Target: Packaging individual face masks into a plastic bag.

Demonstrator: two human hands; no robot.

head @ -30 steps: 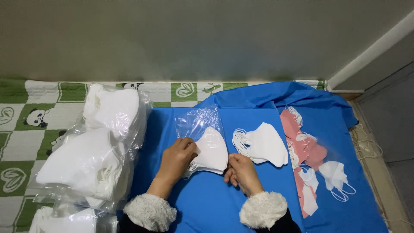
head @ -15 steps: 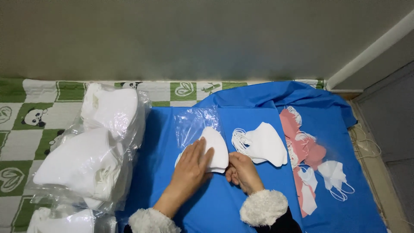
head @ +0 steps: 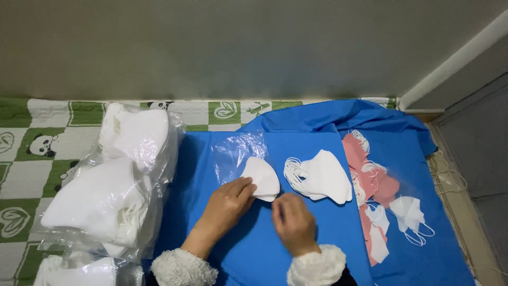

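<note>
— Where are your hands right now?

— My left hand (head: 228, 200) rests on the blue cloth (head: 296, 249), fingers pinching the near-left edge of a folded white mask (head: 261, 178). The mask lies half inside a clear plastic sleeve (head: 237, 153) that stretches away toward the far left.

— And the other one?

— My right hand (head: 292, 220) is just near-right of the mask, fingers curled loosely; it's blurred, so I can't tell whether it grips anything.

— What's around you?

— Just right of the mask sits a stack of white masks (head: 323, 177) with their ear loops. Further right, pink sheets (head: 377, 182) with a few loose masks (head: 410, 213). On the left, big clear bags of white masks (head: 106, 196) lie on a green-and-white panda mat (head: 47, 143).
</note>
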